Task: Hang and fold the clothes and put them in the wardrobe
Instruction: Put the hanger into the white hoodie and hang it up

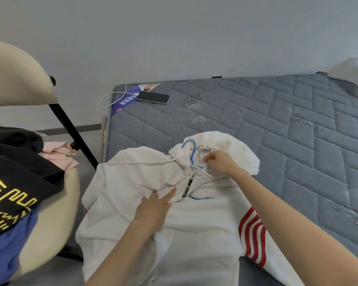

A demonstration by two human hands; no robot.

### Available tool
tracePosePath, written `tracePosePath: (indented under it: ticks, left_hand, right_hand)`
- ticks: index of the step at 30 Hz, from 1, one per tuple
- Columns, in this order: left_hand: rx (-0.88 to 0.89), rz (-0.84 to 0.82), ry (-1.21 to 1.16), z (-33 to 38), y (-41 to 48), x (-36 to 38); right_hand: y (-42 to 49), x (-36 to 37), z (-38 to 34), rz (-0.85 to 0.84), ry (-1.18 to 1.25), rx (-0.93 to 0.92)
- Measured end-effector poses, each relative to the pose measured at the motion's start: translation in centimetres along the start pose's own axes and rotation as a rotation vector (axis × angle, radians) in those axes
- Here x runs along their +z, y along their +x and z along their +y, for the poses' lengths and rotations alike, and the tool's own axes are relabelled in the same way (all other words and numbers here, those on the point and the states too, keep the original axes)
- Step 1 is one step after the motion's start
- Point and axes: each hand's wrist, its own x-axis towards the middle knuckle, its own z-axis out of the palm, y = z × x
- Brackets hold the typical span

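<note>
Hoodie (196,221): one; hanger (191,151): one; left hand (153,209) presses, right hand (219,163) grips.

A person's two arms, seen by a head-worn camera, enter at the lower edge of the frame. The left forearm (120,250) and the right forearm (287,213) are bare along all of their visible length, down to the wrists. The left hand (153,211) and the right hand (219,163) are bare as well, with slim fingers; the nails are too blurred to make out.
</note>
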Motion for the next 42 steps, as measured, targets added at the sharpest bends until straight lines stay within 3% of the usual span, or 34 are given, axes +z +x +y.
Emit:
tracePosePath:
  ticks: [2,6,9,11,13,15,17,22,24,27,29,31,37,42]
  left_hand:
    - [0.003,-0.002,-0.003,-0.1,0.4,0.1]
    - [0.007,-0.016,-0.008,-0.3,1.3,0.5]
    - [-0.015,-0.028,-0.012,0.0,1.2,0.6]
    - [-0.020,-0.023,-0.022,0.2,1.1,0.6]
    - [-0.017,-0.020,-0.019,0.3,1.1,0.4]
    - [-0.017,-0.022,-0.011,0.4,1.0,0.4]
    - [-0.011,-0.020,-0.014,0.3,0.9,0.4]
    - [0.016,-0.012,-0.014,0.1,0.7,0.4]
    - [0.024,-0.015,-0.028,0.0,0.7,0.4]
    - [0.042,-0.019,-0.041,-0.3,0.8,0.5]
    - [0.054,-0.015,-0.044,-0.4,0.7,0.7]
    - [0.060,-0.010,-0.049,-0.3,0.6,0.7]
    - [0.084,-0.011,-0.032,-0.3,0.6,0.7]
    - [0.117,-0.041,-0.055,-1.0,1.0,0.3]
  right_hand:
    - [-0.2,0.1,0.6,-0.157,-0.037,0.052]
    - [-1.7,-0.2,0.9,-0.260,0.012,-0.016]
    - [-3.2,0.4,1.2,-0.082,-0.039,-0.219]
    - [-4.2,0.5,1.2,0.114,0.121,-0.257]
    - [-5.6,-0.1,0.6,0.120,0.350,-0.232]
    - [-7.3,-1.0,-0.1,-0.025,0.467,-0.267]
    - [-8.8,-1.5,-0.6,-0.209,0.434,-0.325]
    - [-10.4,-1.2,0.0,-0.637,-0.070,-0.197]
    - [-9.9,-1.0,0.5,-0.558,-0.126,-0.189]
    - [-8.3,-0.3,0.4,-0.101,0.081,-0.212]
    - [-6.6,0.0,0.1,0.101,0.141,-0.158]
    - [-4.6,0.4,-0.5,0.116,0.109,-0.136]
    - [1.4,3.8,-1.8,-0.072,-0.077,-0.035]
    - [2.8,4.9,-1.7,-0.037,-0.045,0.050]
